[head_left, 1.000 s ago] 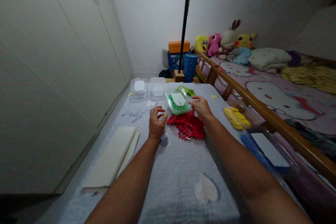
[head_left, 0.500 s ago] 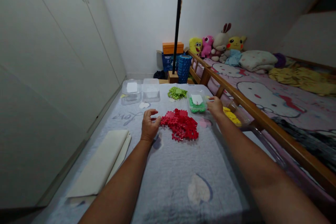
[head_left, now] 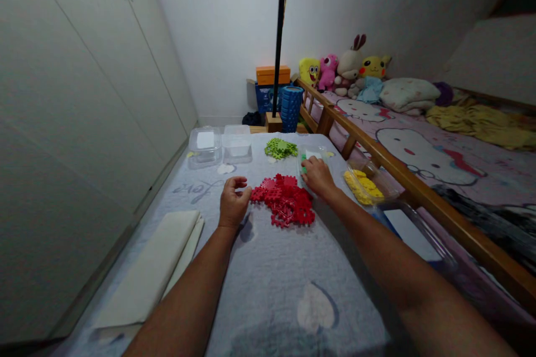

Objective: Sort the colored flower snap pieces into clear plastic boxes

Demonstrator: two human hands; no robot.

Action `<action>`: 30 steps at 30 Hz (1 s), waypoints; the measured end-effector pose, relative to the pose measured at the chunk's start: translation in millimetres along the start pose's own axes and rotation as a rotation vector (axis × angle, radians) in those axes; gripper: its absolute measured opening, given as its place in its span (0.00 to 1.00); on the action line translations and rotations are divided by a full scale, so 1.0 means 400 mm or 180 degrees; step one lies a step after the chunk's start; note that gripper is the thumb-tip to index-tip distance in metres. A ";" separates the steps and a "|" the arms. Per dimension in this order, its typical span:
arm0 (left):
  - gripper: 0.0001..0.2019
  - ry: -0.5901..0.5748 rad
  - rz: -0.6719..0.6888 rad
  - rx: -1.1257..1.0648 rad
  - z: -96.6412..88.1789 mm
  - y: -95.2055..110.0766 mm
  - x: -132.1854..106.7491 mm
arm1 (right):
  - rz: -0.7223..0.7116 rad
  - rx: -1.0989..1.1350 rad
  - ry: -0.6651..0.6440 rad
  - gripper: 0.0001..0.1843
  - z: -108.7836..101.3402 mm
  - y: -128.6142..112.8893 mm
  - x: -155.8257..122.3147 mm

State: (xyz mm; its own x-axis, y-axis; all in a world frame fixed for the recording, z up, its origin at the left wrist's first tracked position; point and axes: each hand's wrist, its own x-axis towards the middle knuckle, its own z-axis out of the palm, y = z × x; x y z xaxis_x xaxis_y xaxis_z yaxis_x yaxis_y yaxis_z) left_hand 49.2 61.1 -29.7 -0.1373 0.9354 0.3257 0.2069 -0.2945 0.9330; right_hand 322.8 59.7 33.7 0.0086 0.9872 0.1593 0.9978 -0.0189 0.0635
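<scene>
My left hand (head_left: 233, 201) hovers beside the left edge of a pile of red plastic interlocking pieces (head_left: 288, 201). Its fingers are curled, with a gap to the thumb, and nothing shows in them. My right hand (head_left: 319, 177) reaches over a clear plastic box (head_left: 321, 149) that bears a white label. Green pieces (head_left: 304, 164) show at its fingertips, but most of the box's contents are hidden behind the hand. Whether the fingers grip a piece cannot be made out. Behind the red pile lies a smaller heap of lime-green pieces (head_left: 281, 148).
Two clear boxes (head_left: 205, 150) stand at the back left. A folded cream cloth (head_left: 154, 262) lies at the left. By the wooden bed rail (head_left: 377, 148) sit a box of yellow pieces (head_left: 363, 187) and a clear lid-like tray (head_left: 412, 234). A black pole (head_left: 280, 39) rises behind.
My right hand has moved left from the right side of the green-piece box to over its front. My left hand has barely moved. The whole view has shifted slightly.
</scene>
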 end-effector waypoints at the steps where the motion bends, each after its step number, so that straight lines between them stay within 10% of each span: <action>1: 0.15 -0.0010 -0.0043 -0.0010 -0.001 0.004 -0.001 | 0.0035 -0.0054 -0.0013 0.16 0.002 0.005 0.005; 15: 0.15 -0.0147 -0.0318 -0.0142 0.001 0.023 -0.003 | 0.0806 -0.0236 -0.0279 0.24 -0.009 0.207 0.147; 30: 0.16 -0.0259 -0.0363 -0.0357 0.008 0.016 -0.002 | 0.0878 -0.0124 -0.0641 0.11 -0.028 0.304 0.203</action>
State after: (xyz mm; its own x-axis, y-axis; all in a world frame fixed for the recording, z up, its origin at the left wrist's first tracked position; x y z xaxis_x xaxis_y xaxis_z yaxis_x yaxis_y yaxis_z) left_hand 53.9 59.3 -24.5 -0.0738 0.9754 0.2076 0.0845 -0.2013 0.9759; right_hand 444.0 135.9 65.6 0.2943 0.9555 -0.0218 0.9529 -0.2916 0.0834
